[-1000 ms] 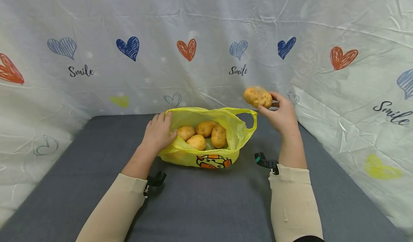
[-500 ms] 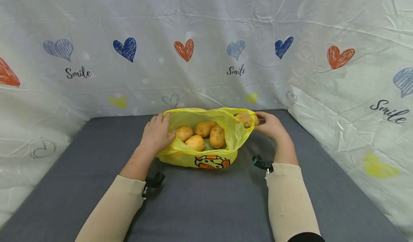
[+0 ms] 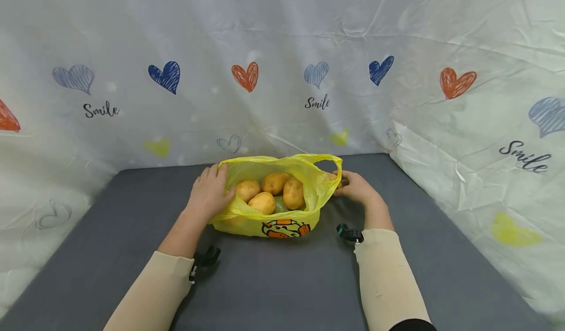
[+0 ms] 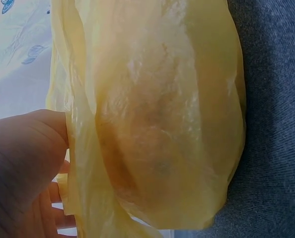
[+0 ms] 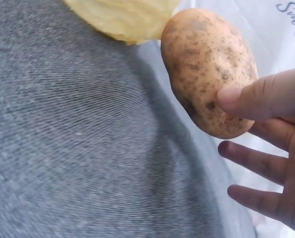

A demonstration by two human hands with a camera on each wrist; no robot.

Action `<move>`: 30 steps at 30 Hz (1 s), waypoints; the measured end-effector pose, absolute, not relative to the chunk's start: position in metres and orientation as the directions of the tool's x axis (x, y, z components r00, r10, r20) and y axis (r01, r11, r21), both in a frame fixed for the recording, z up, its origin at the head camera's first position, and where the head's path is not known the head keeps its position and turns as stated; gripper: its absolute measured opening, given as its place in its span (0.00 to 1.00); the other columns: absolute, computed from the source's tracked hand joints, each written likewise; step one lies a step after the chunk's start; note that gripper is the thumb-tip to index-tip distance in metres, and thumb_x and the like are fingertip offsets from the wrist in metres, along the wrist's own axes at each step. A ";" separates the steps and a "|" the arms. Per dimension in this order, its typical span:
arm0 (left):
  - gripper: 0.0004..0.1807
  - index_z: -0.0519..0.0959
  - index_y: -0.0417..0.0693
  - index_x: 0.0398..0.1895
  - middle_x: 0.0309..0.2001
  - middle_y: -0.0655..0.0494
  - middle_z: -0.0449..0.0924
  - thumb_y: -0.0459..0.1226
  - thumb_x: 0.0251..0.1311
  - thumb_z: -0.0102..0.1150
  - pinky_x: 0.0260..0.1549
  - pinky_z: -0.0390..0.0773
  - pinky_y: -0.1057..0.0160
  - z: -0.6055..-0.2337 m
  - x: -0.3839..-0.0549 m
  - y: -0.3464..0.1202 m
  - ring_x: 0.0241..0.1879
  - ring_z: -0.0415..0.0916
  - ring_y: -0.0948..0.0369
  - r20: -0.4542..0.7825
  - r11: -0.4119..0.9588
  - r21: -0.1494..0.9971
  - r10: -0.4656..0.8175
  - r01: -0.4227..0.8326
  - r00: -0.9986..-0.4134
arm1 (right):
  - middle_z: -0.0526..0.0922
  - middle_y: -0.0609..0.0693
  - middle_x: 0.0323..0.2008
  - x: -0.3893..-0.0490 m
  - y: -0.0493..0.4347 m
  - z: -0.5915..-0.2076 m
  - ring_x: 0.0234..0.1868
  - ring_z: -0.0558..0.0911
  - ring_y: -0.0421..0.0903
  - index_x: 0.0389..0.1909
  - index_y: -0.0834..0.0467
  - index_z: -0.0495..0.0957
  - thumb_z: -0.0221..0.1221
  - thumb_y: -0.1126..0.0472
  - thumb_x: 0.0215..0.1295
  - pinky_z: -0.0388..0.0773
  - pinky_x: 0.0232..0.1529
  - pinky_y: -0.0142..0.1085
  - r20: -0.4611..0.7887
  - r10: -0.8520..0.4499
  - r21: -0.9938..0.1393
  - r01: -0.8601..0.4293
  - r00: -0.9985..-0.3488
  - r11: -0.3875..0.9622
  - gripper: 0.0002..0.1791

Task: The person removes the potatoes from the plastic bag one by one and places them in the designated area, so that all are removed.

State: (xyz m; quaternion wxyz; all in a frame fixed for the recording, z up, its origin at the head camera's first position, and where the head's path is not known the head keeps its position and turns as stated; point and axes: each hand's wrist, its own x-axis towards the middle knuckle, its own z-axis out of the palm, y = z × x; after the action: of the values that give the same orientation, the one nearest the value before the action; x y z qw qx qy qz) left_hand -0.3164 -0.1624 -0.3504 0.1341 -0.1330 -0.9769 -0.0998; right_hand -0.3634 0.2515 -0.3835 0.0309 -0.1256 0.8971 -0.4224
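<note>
A thin yellow plastic bag (image 3: pixel 247 226) stands on the grey cloth with its mouth spread wide. Several potatoes (image 3: pixel 274 183) lie inside it. My left hand (image 3: pixel 207 193) grips the bag's left rim; in the left wrist view the thumb and fingers come round the plastic edge. Beside the bag's right end, my right hand (image 3: pixel 359 189) pinches another potato (image 5: pixel 209 64) between thumb and fingers, low over the cloth and outside the bag. In the head view the bag's right handle (image 3: pixel 339 166) mostly hides that potato.
Grey cloth (image 3: pixel 282 282) covers the table around the bag. Close behind it hangs a white curtain (image 3: pixel 273 27) printed with hearts, which also runs along the right side. Black wrist cameras (image 3: pixel 349 233) sit under both wrists.
The right hand has brought its potato down from above the bag's right end to beside the bag, behind the handle. The left hand keeps its hold on the rim.
</note>
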 end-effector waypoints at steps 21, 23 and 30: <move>0.44 0.56 0.40 0.81 0.78 0.26 0.29 0.49 0.69 0.61 0.66 0.28 0.22 -0.358 -0.274 -0.147 0.76 0.23 0.27 0.108 0.897 0.441 -0.007 0.041 -0.994 | 0.61 0.67 0.75 -0.350 0.248 -0.376 0.69 0.66 0.67 0.81 0.59 0.54 0.52 0.72 0.69 0.70 0.60 0.61 0.013 -0.133 -0.748 -0.098 -0.991 0.656 0.40; 0.43 0.57 0.39 0.80 0.79 0.26 0.29 0.49 0.68 0.61 0.66 0.29 0.23 -0.363 -0.277 -0.148 0.76 0.24 0.28 0.119 0.897 0.438 0.000 0.052 -0.993 | 0.56 0.65 0.78 -0.343 0.247 -0.357 0.74 0.60 0.67 0.82 0.57 0.51 0.51 0.69 0.74 0.66 0.64 0.65 0.092 -0.068 -0.752 -0.114 -0.993 0.649 0.38; 0.42 0.58 0.42 0.80 0.80 0.29 0.32 0.50 0.70 0.61 0.67 0.30 0.24 -0.364 -0.288 -0.145 0.77 0.25 0.30 0.174 0.872 0.486 -0.036 0.054 -0.984 | 0.77 0.59 0.60 -0.305 0.206 -0.292 0.59 0.78 0.57 0.70 0.61 0.71 0.56 0.68 0.74 0.75 0.61 0.54 0.560 0.035 -0.704 -0.453 -0.828 0.547 0.25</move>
State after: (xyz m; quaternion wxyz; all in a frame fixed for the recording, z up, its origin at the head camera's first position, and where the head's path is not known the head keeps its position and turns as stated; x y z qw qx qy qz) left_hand -0.2881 -0.1446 -0.3642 0.0893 -0.0049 -0.9635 -0.2524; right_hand -0.3051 0.2064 -0.2918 -0.2656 -0.1244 0.8384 -0.4593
